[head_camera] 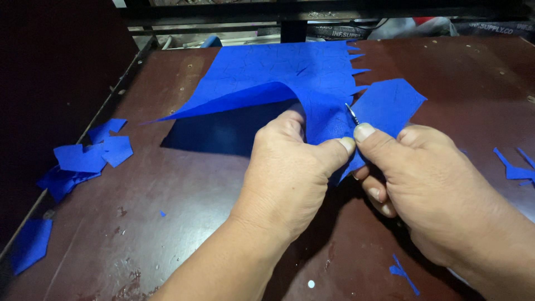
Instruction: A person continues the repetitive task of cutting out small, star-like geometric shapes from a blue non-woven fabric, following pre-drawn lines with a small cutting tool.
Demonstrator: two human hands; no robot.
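Observation:
A large blue sheet of thin material (267,72) lies on the dark brown table (184,189), its near edge lifted and folded up. My left hand (290,173) pinches that raised fold between thumb and fingers. My right hand (423,184) holds a small metal blade (352,114), its tip showing above my thumb against the sheet. To the right of the blade a partly cut blue piece (390,103) hangs from the sheet. The sheet's right edge is jagged with pointed cuts.
A pile of blue offcuts (86,159) lies at the table's left edge, with another blue scrap (30,245) lower left. Thin blue slivers (515,167) lie at the right and a blue sliver (402,273) near the front. A metal frame (290,17) crosses the back.

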